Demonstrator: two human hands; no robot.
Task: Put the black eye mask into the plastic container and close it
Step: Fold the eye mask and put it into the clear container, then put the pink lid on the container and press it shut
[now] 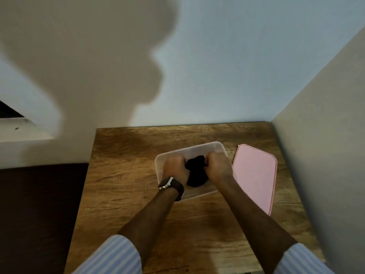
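Note:
A clear plastic container (199, 148) stands open on the wooden table (126, 184). Inside it lies the bunched black eye mask (196, 172). My left hand (174, 168), with a watch on its wrist, is closed on the mask's left side within the container. My right hand (218, 167) is closed on the mask's right side. The fingers of both hands are curled and partly hidden. The pink lid (254, 177) lies flat on the table just right of the container.
The table stands in a corner, with a white wall (217, 76) behind and another wall (325, 155) close on the right. A dark surface (39, 214) lies left of the table, below a white ledge (23, 131).

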